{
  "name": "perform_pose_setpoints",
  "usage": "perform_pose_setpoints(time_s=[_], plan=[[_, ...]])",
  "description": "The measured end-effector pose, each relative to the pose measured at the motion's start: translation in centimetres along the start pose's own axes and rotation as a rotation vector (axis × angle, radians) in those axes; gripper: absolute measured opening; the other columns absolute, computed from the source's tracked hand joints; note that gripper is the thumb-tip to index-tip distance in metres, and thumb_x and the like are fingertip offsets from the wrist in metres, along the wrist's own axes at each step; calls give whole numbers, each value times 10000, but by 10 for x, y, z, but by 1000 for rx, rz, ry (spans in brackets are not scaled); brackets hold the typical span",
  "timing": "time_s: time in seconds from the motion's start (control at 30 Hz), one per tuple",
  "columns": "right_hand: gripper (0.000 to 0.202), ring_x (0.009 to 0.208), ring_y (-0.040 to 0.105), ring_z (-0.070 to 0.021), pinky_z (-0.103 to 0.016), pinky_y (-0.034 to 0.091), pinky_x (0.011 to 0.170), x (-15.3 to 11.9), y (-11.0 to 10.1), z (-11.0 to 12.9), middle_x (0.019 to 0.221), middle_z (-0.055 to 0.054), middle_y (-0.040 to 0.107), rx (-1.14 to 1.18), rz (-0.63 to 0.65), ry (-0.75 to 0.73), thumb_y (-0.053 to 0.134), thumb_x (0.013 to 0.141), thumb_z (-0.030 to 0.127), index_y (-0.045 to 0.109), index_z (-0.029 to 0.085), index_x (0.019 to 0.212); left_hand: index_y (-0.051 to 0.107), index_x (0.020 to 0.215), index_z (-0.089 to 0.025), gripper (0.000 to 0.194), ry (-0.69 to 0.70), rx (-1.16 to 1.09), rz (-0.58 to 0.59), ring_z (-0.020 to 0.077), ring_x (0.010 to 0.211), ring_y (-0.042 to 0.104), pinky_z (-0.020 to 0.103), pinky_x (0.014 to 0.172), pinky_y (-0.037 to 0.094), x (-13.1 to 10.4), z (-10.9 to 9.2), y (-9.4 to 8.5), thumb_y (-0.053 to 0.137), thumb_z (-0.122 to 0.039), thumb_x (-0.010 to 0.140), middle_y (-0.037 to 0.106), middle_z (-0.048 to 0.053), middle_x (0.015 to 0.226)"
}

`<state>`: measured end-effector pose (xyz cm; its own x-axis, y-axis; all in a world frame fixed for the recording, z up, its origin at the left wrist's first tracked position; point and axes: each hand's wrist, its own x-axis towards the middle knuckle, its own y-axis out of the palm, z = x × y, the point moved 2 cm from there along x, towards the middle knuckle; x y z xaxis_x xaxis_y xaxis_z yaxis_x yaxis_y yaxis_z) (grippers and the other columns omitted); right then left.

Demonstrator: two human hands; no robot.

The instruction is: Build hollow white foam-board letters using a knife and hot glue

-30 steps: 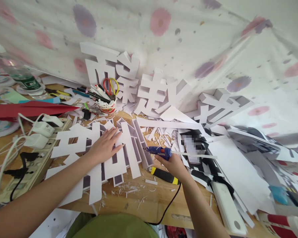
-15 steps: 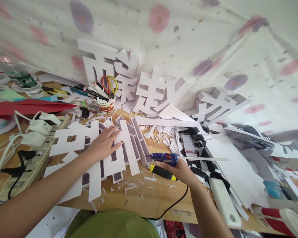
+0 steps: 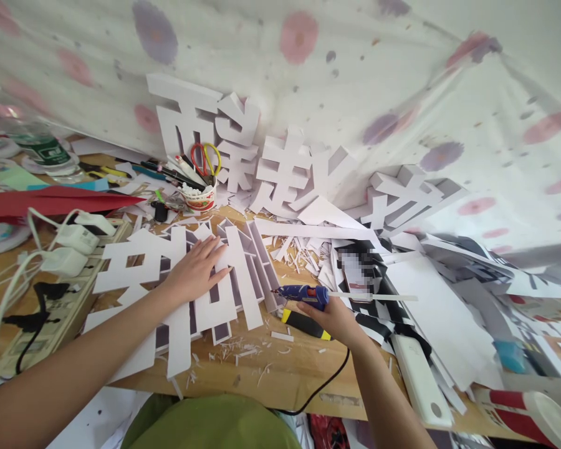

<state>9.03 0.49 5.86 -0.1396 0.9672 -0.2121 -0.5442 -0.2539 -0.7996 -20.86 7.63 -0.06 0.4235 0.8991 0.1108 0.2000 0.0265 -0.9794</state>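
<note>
A white cut-out character [image 3: 172, 312] with upright walls behind its flat face lies on the wooden table. My left hand [image 3: 196, 271] rests flat on its upper middle, fingers spread. My right hand [image 3: 331, 315] grips a blue glue gun [image 3: 303, 294], a long pale glue stick coming out of its back end. The gun's nozzle points left at the walled right side of the character, close to a long white strip [image 3: 263, 265] standing there. Whether the tip touches it, I cannot tell. Beneath the gun lies a black and yellow tool [image 3: 307, 323].
A power strip [image 3: 42, 318] with chargers stands left. Behind are a cup of scissors and pens [image 3: 200, 197] and several white characters [image 3: 280, 171] against the curtain. Paper scraps [image 3: 299, 252], a white power bank [image 3: 421, 380] and a red-and-white cup [image 3: 523, 411] lie right.
My right hand has moved slightly left with the glue gun, bringing the nozzle nearer the strip at the character's right side. My left hand has stayed where it was.
</note>
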Motion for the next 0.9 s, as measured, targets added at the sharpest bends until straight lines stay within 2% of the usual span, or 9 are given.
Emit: perform_pose_setpoints(time_s=[0.23, 0.43, 0.57, 0.7, 0.9], plan=[[345, 743, 640, -230, -319, 487, 668, 10, 3, 6, 770, -21, 696, 19, -36, -5, 534, 766, 503, 685, 209, 860, 393, 1326, -134, 648, 6, -7, -33, 245, 1369, 207, 418, 1113, 189, 0, -1, 0, 207, -570, 884, 322, 130, 1454], [343, 794, 644, -244, -333, 486, 692, 23, 6, 9, 821, -40, 708, 67, -60, -11, 532, 764, 492, 680, 211, 894, 401, 1322, -113, 663, 12, -1, -41, 253, 1367, 211, 416, 1116, 183, -1, -1, 1, 196, -569, 886, 320, 147, 1451], [324, 771, 643, -233, -322, 486, 677, 31, 7, 14, 811, -27, 711, 85, -57, -18, 524, 771, 471, 690, 216, 880, 399, 1327, -142, 650, 4, -26, -55, 250, 1367, 212, 421, 1114, 190, -1, -1, 0, 198, -572, 882, 331, 119, 1450], [326, 737, 640, -231, -307, 479, 627, 37, 8, 19, 782, -25, 703, 68, -73, 14, 524, 770, 486, 692, 221, 858, 390, 1335, -135, 667, -4, -18, -27, 253, 1367, 213, 423, 1113, 193, -1, -1, -1, 186, -579, 881, 319, 123, 1456], [354, 721, 628, -223, -311, 476, 649, 51, 12, 16, 749, -26, 686, 72, -108, 1, 513, 777, 505, 686, 221, 899, 379, 1345, -126, 670, -3, -2, -10, 255, 1370, 202, 426, 1115, 187, -1, -1, -1, 182, -574, 887, 296, 130, 1466]])
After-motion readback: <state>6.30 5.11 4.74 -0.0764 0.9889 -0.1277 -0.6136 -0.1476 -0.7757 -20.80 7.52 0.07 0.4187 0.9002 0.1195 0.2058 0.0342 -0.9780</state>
